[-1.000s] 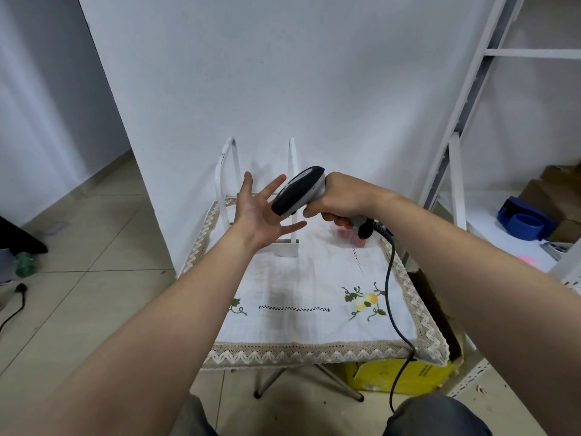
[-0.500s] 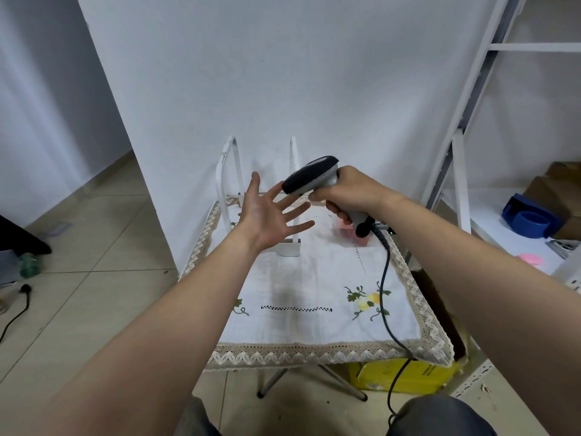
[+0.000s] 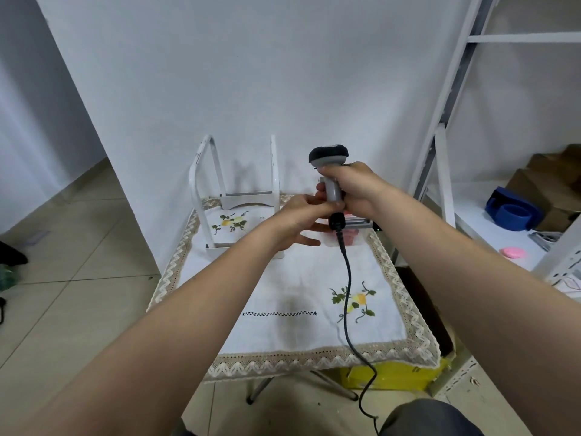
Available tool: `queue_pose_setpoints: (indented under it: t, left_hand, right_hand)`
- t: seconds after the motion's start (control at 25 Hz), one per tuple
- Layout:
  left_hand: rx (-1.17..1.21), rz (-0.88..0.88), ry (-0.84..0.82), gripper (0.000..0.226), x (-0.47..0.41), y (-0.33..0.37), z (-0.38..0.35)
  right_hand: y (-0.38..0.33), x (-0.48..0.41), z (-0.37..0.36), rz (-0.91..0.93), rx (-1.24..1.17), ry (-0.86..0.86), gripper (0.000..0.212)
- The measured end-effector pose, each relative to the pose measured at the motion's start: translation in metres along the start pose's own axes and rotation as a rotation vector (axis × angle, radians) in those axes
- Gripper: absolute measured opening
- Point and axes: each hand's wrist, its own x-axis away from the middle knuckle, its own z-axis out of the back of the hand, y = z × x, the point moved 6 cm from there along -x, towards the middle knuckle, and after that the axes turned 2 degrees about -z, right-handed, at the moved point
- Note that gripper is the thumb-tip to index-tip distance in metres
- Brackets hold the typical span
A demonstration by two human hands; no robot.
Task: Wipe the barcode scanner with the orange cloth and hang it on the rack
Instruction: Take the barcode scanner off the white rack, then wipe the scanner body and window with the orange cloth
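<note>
**A:** Hanging down closest to us, what is that black thing?

**B:** That is the cable. It runs up over the table with the flowery white cover, right into the bottom of the barcode scanner.

**A:** Who holds it?

**B:** The right hand. Its fingers wrap tight round the grey handle. The barcode scanner stands upright in the air above the table, black head on top.

**A:** And the left hand?

**B:** It comes in from the side. Its thumb and one finger pinch the low end of the handle. The other fingers stick out straight underneath.

**A:** What lies behind the hands?

**B:** A reddish thing on the table, mostly hidden. I cannot tell what it is.

**A:** And farther back?

**B:** The white rack stands at the back left of the table, near the wall. The barcode scanner is beside it, not touching.
</note>
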Motion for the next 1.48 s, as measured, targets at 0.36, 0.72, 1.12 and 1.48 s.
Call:
queue_pose_setpoints:
  t: [0.36, 0.72, 1.12, 1.48]
  left_hand:
    - [0.219, -0.107, 0.127, 0.046, -0.049, -0.003, -0.002]
    - [0.259, -0.027, 0.188, 0.038, -0.100, -0.028, 0.022]
    - [0.139, -0.040, 0.208, 0.031, -0.139, -0.043, 0.030]
    - [0.141, -0.013, 0.221, 0.032, -0.146, -0.049, 0.032]
  right_hand:
    - [0.013, -0.028, 0.020, 0.015, 0.010, 0.007, 0.054]
    - [0.034, -0.095, 0.055, -0.091, 0.229, 0.053, 0.025]
    - [0.077, -0.180, 0.066, -0.208, 0.911, -0.003, 0.028]
    - [0.121, -0.236, 0.080, -0.420, 1.082, -0.152, 0.048]
